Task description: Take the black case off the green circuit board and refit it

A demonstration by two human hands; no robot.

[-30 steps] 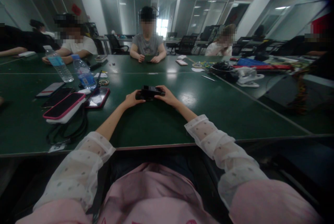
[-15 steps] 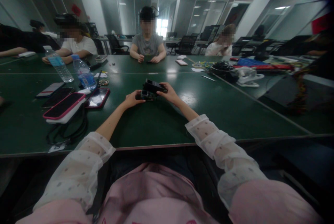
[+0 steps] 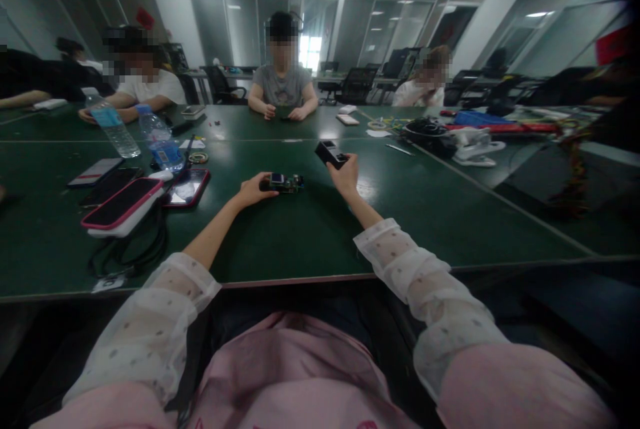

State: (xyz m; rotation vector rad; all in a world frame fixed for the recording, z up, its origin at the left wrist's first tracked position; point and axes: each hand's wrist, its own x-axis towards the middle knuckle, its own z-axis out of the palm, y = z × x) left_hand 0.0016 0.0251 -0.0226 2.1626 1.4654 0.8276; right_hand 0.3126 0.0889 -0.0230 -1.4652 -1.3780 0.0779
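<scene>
On the green table, my left hand (image 3: 254, 189) grips the left end of a small circuit board (image 3: 290, 183) with a little screen on it. Its components lie bare, facing up. My right hand (image 3: 345, 175) is closed round the near end of a black plastic cover (image 3: 330, 153), tilted and raised above the table. A window-like cutout or lighter panel shows on the cover. Board and cover are apart, the cover to the right and a bit farther away.
Left of my hands are several phones, one a pink-edged phone (image 3: 123, 203), and two water bottles, including a blue-capped bottle (image 3: 160, 139). Cables (image 3: 135, 242) lie by the near edge. A pen (image 3: 400, 149) and a white device (image 3: 477, 147) lie right. A person (image 3: 283, 89) sits opposite.
My right hand has lifted the black cover off the circuit board and carried it to the right, uncovering the board's components. My left hand has stayed in place on the board.
</scene>
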